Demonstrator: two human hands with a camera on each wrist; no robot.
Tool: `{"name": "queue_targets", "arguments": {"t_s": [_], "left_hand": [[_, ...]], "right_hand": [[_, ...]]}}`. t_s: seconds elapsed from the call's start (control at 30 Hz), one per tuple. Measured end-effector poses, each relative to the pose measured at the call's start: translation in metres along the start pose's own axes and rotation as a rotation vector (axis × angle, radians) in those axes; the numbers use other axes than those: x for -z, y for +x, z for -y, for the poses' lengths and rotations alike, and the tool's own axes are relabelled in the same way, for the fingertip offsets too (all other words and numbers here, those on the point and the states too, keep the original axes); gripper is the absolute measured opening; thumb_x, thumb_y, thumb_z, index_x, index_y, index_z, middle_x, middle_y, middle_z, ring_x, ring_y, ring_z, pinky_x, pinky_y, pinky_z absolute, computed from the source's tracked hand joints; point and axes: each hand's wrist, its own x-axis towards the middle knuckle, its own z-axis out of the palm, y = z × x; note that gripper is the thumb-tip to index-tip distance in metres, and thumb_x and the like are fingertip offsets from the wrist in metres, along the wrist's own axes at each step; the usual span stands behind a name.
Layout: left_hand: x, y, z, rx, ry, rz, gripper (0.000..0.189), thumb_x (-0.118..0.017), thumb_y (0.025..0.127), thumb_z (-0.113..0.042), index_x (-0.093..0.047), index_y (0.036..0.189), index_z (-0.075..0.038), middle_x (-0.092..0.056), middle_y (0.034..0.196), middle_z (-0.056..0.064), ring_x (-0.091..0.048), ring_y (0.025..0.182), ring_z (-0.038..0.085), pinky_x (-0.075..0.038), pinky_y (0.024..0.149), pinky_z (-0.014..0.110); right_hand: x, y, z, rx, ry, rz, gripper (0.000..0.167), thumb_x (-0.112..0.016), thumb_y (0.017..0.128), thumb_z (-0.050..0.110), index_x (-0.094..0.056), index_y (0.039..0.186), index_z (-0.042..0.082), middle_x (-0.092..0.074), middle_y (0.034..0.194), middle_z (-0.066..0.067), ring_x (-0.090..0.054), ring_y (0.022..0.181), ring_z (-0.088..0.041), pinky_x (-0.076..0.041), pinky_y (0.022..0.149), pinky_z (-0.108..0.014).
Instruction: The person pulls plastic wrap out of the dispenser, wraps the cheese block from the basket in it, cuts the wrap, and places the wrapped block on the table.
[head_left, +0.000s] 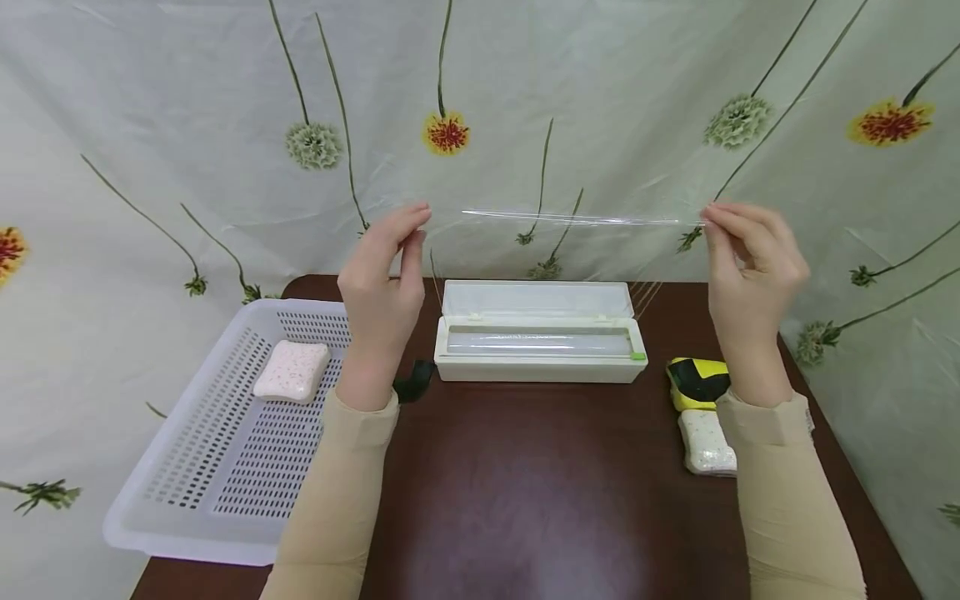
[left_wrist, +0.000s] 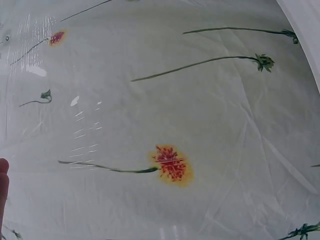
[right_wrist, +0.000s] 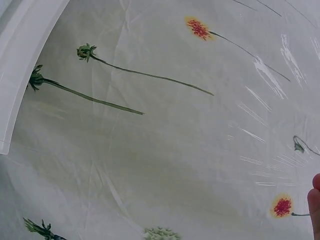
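Observation:
A sheet of clear cling film (head_left: pixel 570 219) stretches between both raised hands, its upper edge a thin shiny line in the head view. My left hand (head_left: pixel 386 275) pinches one corner between thumb and fingers, and my right hand (head_left: pixel 753 267) pinches the opposite corner. Below stands a white cling film dispenser box (head_left: pixel 540 371), its lid (head_left: pixel 537 298) raised, with the film roll (head_left: pixel 536 342) inside and a green slider (head_left: pixel 638 356) at the right end. In both wrist views the film's glints overlap the flowered backdrop, and only fingertips (left_wrist: pixel 3 172) show at the edge.
At left a white perforated basket (head_left: pixel 131 508) holds a speckled white block (head_left: pixel 292 372). Beside the right forearm lie a yellow and black packet (head_left: pixel 697 382) and a film-wrapped white block (head_left: pixel 707 443). A flowered curtain (head_left: pixel 600 67) hangs behind the dark table (head_left: pixel 547 492).

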Motion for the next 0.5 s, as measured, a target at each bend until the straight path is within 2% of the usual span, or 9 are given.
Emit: {"name": "queue_targets", "arguments": {"t_s": [0.1,0.17,0.23,0.33,0.43,0.5], "left_hand": [[0.005,-0.002,-0.006,-0.001,0.003,-0.023,0.011,-0.067,0.091,0.0,-0.074,0.1,0.0,-0.075,0.097,0.013,-0.071,0.087,0.027,-0.054,0.085,0.018],[0.01,-0.004,-0.011,-0.003,-0.001,-0.048,0.009,-0.07,0.088,0.0,-0.075,0.096,0.0,-0.075,0.091,0.013,-0.071,0.081,0.027,-0.054,0.082,0.018],[0.015,-0.007,-0.016,-0.008,-0.009,-0.07,0.006,-0.073,0.086,0.0,-0.075,0.091,-0.001,-0.075,0.086,0.013,-0.07,0.077,0.028,-0.053,0.08,0.018],[0.024,-0.013,-0.023,-0.035,-0.016,-0.095,0.006,-0.074,0.083,0.004,-0.076,0.087,-0.001,-0.075,0.082,0.013,-0.07,0.074,0.029,-0.053,0.077,0.018],[0.034,-0.022,-0.029,-0.074,-0.028,-0.107,0.013,-0.076,0.078,0.009,-0.077,0.084,-0.002,-0.075,0.081,0.012,-0.067,0.071,0.029,-0.051,0.075,0.023],[0.042,-0.029,-0.033,-0.103,-0.04,-0.117,0.015,-0.078,0.075,0.011,-0.078,0.082,-0.002,-0.075,0.079,0.012,-0.065,0.069,0.03,-0.049,0.074,0.028]], "right_hand": [[0.011,-0.005,0.012,0.016,-0.005,-0.001,0.007,-0.072,0.086,-0.001,-0.077,0.088,-0.004,-0.07,0.087,0.007,-0.061,0.082,0.007,-0.05,0.078,-0.012],[0.02,-0.01,0.019,0.029,-0.015,0.029,0.006,-0.072,0.085,-0.004,-0.077,0.087,-0.006,-0.066,0.086,0.016,-0.059,0.079,0.009,-0.047,0.076,-0.011],[0.031,-0.016,0.026,0.045,-0.025,0.066,0.005,-0.073,0.083,-0.005,-0.077,0.087,-0.007,-0.066,0.085,0.017,-0.057,0.079,0.011,-0.044,0.074,-0.011],[0.047,-0.028,0.032,0.08,-0.034,0.133,0.007,-0.076,0.082,-0.002,-0.076,0.086,-0.007,-0.071,0.08,0.003,-0.056,0.081,0.011,-0.04,0.071,-0.01],[0.062,-0.041,0.037,0.145,0.001,0.18,0.011,-0.077,0.083,0.004,-0.076,0.084,-0.007,-0.07,0.078,-0.017,-0.058,0.083,0.01,-0.039,0.071,-0.009],[0.072,-0.051,0.04,0.201,0.048,0.223,0.018,-0.076,0.085,0.011,-0.076,0.082,-0.007,-0.069,0.077,-0.02,-0.06,0.084,0.008,-0.042,0.074,-0.008]]}}
